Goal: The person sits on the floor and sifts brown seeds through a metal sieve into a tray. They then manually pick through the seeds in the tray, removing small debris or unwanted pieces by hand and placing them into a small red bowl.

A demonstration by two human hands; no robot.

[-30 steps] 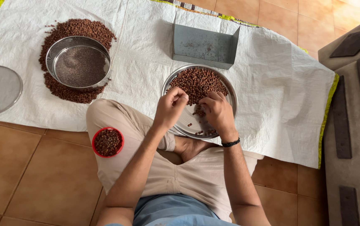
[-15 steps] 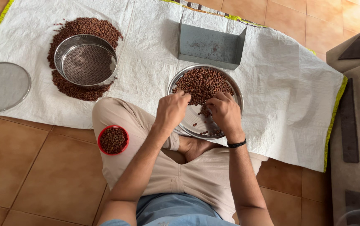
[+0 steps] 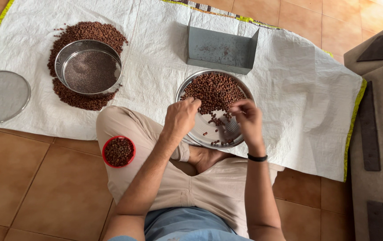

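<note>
A person sits cross-legged on the tiled floor [image 3: 35, 183] at the near edge of a white sheet [image 3: 156, 58] spread over it. In front of the knees, on the sheet, lies a round steel plate [image 3: 200, 130] holding brown beans [image 3: 214, 91], heaped on its far half and scattered thinly on the near half.

The left hand [image 3: 180, 117] rests on the plate's near left rim, its fingers curled loosely inward with the tips at the edge of the bean heap; whether it pinches a bean cannot be told. The right hand [image 3: 247, 118], with a black band [image 3: 257, 157] at the wrist, hangs over the plate's right side, thumb and fingertips drawn together as if pinching; anything between them is too small to see.

Just beyond the plate stands a grey metal scoop box [image 3: 220, 47], open toward the person. Near the far left corner of the sheet a round sieve [image 3: 88, 67] sits on a pile of beans [image 3: 86, 33]. A flat mesh lid [image 3: 0, 97] lies across the left edge. A small red bowl [image 3: 119, 151] of beans rests against the left knee.
</note>
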